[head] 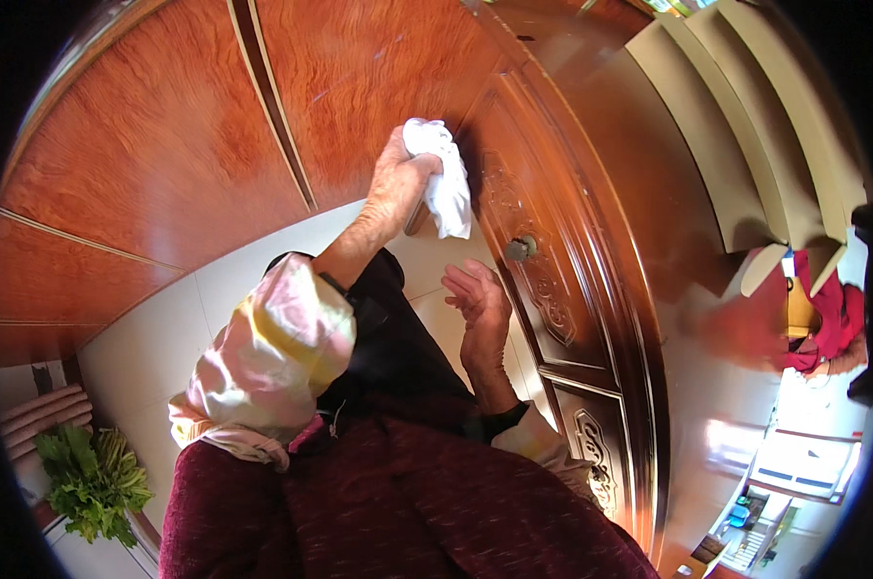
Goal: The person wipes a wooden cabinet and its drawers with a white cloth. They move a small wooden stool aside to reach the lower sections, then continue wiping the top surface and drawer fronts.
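My left hand (400, 177) grips a bunched white cloth (447, 184), whose loose end hangs down beside the fingers. The cloth is close to the corner where a reddish wood-grain table or board surface (349, 87) meets a carved wooden cabinet (552, 181). Lower and to the right, my right hand (480, 297) is raised with bent, spread fingers and holds nothing. It is near the cabinet's carved door, below a round dark knob (521, 248).
Pale floor tiles (241, 289) show below the wood surface. Leafy green vegetables (92, 478) lie at the lower left. On the cabinet's glossy brown top at the right stand cream curved panels (704, 137) with red fabric (827, 318) near them.
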{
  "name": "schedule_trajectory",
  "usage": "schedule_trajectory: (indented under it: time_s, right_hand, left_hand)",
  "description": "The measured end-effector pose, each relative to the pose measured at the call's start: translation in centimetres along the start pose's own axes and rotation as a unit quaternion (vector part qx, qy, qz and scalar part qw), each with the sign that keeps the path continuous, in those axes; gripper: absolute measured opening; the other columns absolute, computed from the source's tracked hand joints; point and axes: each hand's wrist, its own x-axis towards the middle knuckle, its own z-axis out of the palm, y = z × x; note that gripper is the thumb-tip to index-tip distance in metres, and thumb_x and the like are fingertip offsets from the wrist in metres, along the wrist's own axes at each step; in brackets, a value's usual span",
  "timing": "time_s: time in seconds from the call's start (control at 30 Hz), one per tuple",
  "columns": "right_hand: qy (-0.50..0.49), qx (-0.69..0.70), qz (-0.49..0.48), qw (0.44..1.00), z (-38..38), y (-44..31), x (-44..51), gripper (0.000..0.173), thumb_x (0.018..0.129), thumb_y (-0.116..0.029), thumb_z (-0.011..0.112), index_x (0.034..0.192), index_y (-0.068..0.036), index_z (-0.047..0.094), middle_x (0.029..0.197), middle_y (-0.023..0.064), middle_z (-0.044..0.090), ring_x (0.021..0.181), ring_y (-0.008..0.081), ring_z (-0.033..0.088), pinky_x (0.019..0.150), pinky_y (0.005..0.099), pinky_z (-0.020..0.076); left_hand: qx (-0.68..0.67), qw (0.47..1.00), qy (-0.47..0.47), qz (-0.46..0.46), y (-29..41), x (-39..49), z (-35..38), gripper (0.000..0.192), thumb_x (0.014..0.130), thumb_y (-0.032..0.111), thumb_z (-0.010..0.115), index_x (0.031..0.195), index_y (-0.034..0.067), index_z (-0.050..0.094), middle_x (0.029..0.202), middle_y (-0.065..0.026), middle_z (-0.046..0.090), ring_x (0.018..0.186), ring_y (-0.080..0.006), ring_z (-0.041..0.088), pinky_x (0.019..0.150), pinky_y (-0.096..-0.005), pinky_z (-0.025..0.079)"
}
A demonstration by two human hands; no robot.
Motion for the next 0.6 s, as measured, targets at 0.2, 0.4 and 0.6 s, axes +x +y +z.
schedule_trajectory:
  time_s: [0.2, 0.4, 0.6]
  right_hand:
    - [-0.169, 0.218, -0.003, 0.961, 0.1, -1.4, -0.7, 0.059, 0.096, -0.044, 0.033, 0.141, -0.007, 0.021, 0.139, 0.012, 0.035, 0.124, 0.0261, 0.041, 0.091, 0.0479, 0.0444]
    - [-0.168, 0.299, 0.03, 0.939, -0.7, 1.1, -1.1, 0.045, 0.096, -0.034, 0.041, 0.127, -0.002, 0.044, 0.113, 0.0108, 0.058, 0.1, 0.0209, 0.059, 0.086, 0.0357, 0.0487]
    - [-0.046, 0.196, 0.009, 0.98, -2.1, 0.0, -2.6, 0.036, 0.093, -0.025, 0.051, 0.117, 0.001, 0.053, 0.101, 0.0079, 0.061, 0.088, 0.016, 0.06, 0.076, 0.0277, 0.0498]
  left_hand:
    - [0.009, 0.934, -0.324, -0.148, 5.2, -4.3, -1.6, 0.036, 0.079, 0.018, 0.059, 0.109, -0.001, 0.057, 0.092, -0.0059, 0.063, 0.085, -0.0148, 0.06, 0.078, -0.0279, 0.048]
    - [0.348, 0.914, -0.206, -0.045, 2.0, -7.5, -0.3, 0.043, 0.082, 0.032, 0.065, 0.11, 0.001, 0.056, 0.096, -0.0102, 0.063, 0.089, -0.0187, 0.059, 0.08, -0.0311, 0.047]
    - [0.253, 0.928, -0.222, -0.157, 0.5, -10.5, -0.6, 0.077, 0.083, 0.041, 0.065, 0.139, 0.006, 0.028, 0.116, -0.0134, 0.054, 0.106, -0.0185, 0.052, 0.077, -0.0287, 0.049]
